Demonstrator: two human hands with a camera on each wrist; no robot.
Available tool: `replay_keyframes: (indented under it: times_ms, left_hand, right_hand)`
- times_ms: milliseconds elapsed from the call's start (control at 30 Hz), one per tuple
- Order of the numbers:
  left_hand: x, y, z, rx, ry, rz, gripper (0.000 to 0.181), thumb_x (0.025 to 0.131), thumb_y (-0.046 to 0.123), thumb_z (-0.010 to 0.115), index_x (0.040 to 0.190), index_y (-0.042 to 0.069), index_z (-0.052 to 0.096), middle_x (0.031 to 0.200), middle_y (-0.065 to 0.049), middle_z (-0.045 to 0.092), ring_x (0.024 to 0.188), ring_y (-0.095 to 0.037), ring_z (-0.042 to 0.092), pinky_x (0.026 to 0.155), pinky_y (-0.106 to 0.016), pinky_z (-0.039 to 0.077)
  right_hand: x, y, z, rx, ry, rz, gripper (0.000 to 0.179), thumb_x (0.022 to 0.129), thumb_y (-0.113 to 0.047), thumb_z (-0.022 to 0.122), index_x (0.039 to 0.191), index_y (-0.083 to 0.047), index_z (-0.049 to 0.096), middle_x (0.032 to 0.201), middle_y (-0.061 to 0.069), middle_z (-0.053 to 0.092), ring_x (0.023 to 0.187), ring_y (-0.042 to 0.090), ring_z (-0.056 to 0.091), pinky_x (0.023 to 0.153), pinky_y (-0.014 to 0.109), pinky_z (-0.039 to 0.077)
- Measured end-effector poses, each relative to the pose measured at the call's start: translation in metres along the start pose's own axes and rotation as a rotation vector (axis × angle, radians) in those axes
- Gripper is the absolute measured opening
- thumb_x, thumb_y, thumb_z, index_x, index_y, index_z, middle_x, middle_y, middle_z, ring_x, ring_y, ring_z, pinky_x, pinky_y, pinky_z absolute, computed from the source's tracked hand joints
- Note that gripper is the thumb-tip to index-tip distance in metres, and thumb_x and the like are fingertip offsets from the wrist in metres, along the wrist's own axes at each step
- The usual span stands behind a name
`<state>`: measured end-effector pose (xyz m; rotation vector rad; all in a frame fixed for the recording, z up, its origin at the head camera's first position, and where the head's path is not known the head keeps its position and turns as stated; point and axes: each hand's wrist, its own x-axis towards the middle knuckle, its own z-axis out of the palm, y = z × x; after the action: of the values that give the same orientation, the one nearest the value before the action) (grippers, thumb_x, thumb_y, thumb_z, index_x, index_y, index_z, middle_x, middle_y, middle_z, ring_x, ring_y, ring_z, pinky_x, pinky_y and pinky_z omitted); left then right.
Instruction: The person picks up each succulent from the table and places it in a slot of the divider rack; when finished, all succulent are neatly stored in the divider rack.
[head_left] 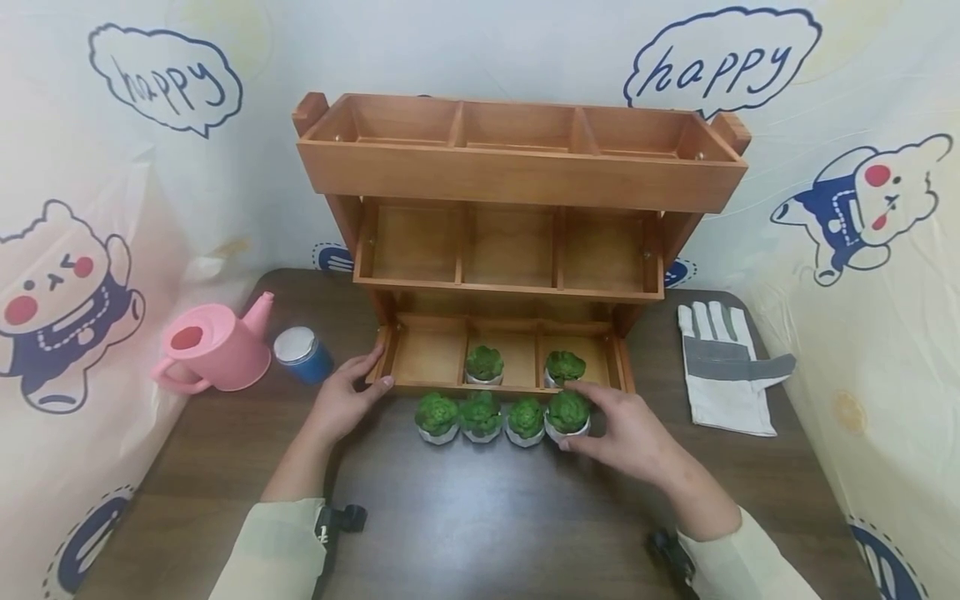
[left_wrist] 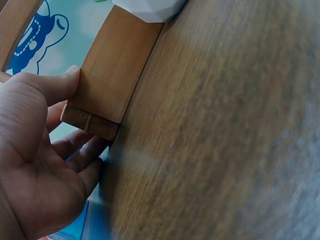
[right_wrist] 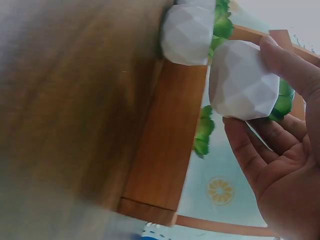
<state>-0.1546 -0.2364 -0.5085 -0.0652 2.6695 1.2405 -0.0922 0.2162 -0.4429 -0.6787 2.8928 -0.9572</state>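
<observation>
My right hand (head_left: pixel 626 429) pinches the white faceted pot of a small green potted succulent (head_left: pixel 567 412) between thumb and fingers. In the right wrist view this pot (right_wrist: pixel 243 80) is raised off the tabletop, in front of the shelf's bottom tier. My left hand (head_left: pixel 348 397) grips the left end of that tier of the wooden shelf (left_wrist: pixel 117 67), its thumb on the front board. Left of the held plant, three more potted succulents (head_left: pixel 481 417) stand in a row on the table. One succulent (head_left: pixel 484 364) sits in the bottom tier's middle compartment, another (head_left: pixel 564 367) in its right one.
The shelf's upper two tiers (head_left: pixel 517 177) rise behind, each split into three compartments. On the left stand a pink watering can (head_left: pixel 225 346) and a blue jar with a pale lid (head_left: pixel 303 354). White and grey gloves (head_left: pixel 727 371) lie on the right of the dark wooden table (head_left: pixel 480 517).
</observation>
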Motion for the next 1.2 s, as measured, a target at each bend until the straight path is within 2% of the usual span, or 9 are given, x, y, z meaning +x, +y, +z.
replay_keyframes:
  times_ms: [167, 300, 433, 667, 900, 1033, 1133, 1200]
  left_hand:
    - [0.0, -0.001, 0.0, -0.007, -0.003, 0.001, 0.072, 0.098, 0.051, 0.068, 0.161, 0.038, 0.037, 0.164, -0.016, 0.036, 0.15, -0.046, 0.03, 0.114, -0.074, 0.026]
    - [-0.001, 0.0, -0.001, -0.007, -0.01, 0.0, 0.072, 0.098, 0.051, 0.068, 0.161, 0.038, 0.035, 0.165, -0.017, 0.035, 0.15, -0.047, 0.03, 0.114, -0.075, 0.026]
    - [-0.002, 0.001, -0.001, 0.0, -0.014, -0.003, 0.072, 0.098, 0.052, 0.067, 0.161, 0.038, 0.035, 0.165, -0.018, 0.034, 0.15, -0.048, 0.029, 0.113, -0.075, 0.026]
    - [-0.002, 0.002, -0.001, 0.0, -0.01, -0.004, 0.072, 0.098, 0.051, 0.068, 0.161, 0.038, 0.035, 0.165, -0.018, 0.034, 0.15, -0.048, 0.029, 0.114, -0.075, 0.026]
    - [-0.001, 0.002, -0.001, -0.001, -0.004, -0.004, 0.072, 0.098, 0.05, 0.068, 0.161, 0.036, 0.036, 0.164, -0.019, 0.035, 0.15, -0.048, 0.03, 0.114, -0.075, 0.025]
    - [-0.002, 0.002, -0.001, -0.005, -0.003, -0.005, 0.072, 0.098, 0.049, 0.069, 0.161, 0.037, 0.036, 0.164, -0.018, 0.035, 0.15, -0.047, 0.03, 0.114, -0.075, 0.025]
    - [-0.002, 0.002, -0.001, -0.007, -0.004, -0.003, 0.072, 0.098, 0.049, 0.069, 0.161, 0.037, 0.036, 0.164, -0.018, 0.035, 0.15, -0.047, 0.03, 0.114, -0.074, 0.026]
    - [-0.002, 0.002, -0.001, -0.007, -0.006, -0.003, 0.072, 0.098, 0.049, 0.068, 0.161, 0.037, 0.036, 0.164, -0.018, 0.035, 0.15, -0.047, 0.029, 0.114, -0.074, 0.026]
  right_hand:
    - [0.01, -0.008, -0.007, 0.009, 0.012, -0.039, 0.078, 0.076, -0.032, 0.094, 0.143, -0.008, 0.061, 0.132, 0.011, 0.069, 0.114, 0.026, 0.069, 0.096, 0.047, 0.057]
    - [0.017, -0.015, -0.01, 0.023, 0.001, -0.033, 0.076, 0.077, -0.034, 0.094, 0.143, -0.013, 0.062, 0.12, 0.004, 0.073, 0.1, 0.015, 0.07, 0.087, 0.042, 0.061]
    - [0.023, -0.022, -0.01, 0.036, -0.003, -0.036, 0.076, 0.077, -0.036, 0.093, 0.143, -0.016, 0.061, 0.11, -0.001, 0.074, 0.092, 0.011, 0.068, 0.08, 0.041, 0.061]
    - [0.033, -0.031, -0.006, 0.072, -0.018, -0.036, 0.074, 0.079, -0.036, 0.092, 0.144, -0.018, 0.06, 0.116, 0.0, 0.073, 0.094, 0.013, 0.07, 0.081, 0.043, 0.062]
    - [0.045, -0.038, 0.0, 0.1, -0.021, -0.031, 0.075, 0.08, -0.042, 0.09, 0.144, -0.017, 0.06, 0.119, 0.0, 0.073, 0.099, 0.016, 0.072, 0.083, 0.039, 0.062]
    - [0.053, -0.044, 0.004, 0.093, -0.018, -0.032, 0.075, 0.08, -0.044, 0.09, 0.144, -0.019, 0.061, 0.115, -0.003, 0.072, 0.094, 0.014, 0.069, 0.078, 0.035, 0.06]
    - [0.059, -0.047, 0.007, 0.079, -0.014, -0.043, 0.073, 0.08, -0.044, 0.09, 0.143, -0.02, 0.061, 0.108, -0.006, 0.072, 0.085, 0.014, 0.066, 0.069, 0.031, 0.056]
    - [0.064, -0.05, 0.009, 0.076, -0.013, -0.055, 0.073, 0.081, -0.043, 0.09, 0.143, -0.019, 0.061, 0.108, -0.006, 0.072, 0.083, 0.015, 0.066, 0.069, 0.03, 0.055]
